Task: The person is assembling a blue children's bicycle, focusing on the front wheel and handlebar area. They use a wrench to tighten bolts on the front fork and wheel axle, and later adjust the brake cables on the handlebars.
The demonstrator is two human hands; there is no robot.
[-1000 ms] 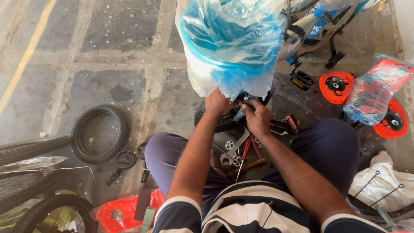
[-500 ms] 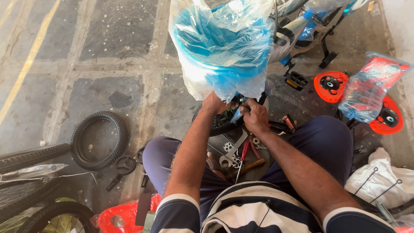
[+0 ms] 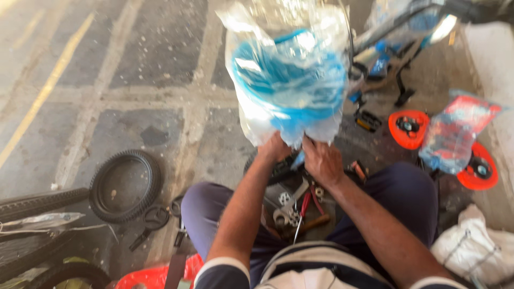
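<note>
At frame centre, just below the bag: both hands meet at the neck of a clear plastic bag (image 3: 289,80) w/ blue part inside. Left hand (image 3: 276,149) fingers clenched on bag's lower edge, 7 o'clock side. Right hand (image 3: 322,160) fingers grasping same edge, 5 o'clock side; hands just beside each other, nearly touching. Bag stands upright above hands, fills top centre of view.

Below hands, between the knees: loose tools on floor (image 3: 134,80), incl. red-handled pliers (image 3: 303,208) and metal spanners (image 3: 286,206), approx. 6 o'clock of hands. Exact count unclear, blur.

Outward: small black tyre (image 3: 126,185) lying flat at 9 o'clock, well apart. Larger tyre (image 3: 40,202) further left, partly cut off. Two orange wheels (image 3: 409,128) at 3 o'clock, one partly under a wrapped red-blue item (image 3: 455,134). Wrapped bike frame (image 3: 396,48) at 1 o'clock. White sack (image 3: 476,251) at 4 o'clock. Red plastic item (image 3: 152,278) at 7 o'clock, bottom edge.
</note>
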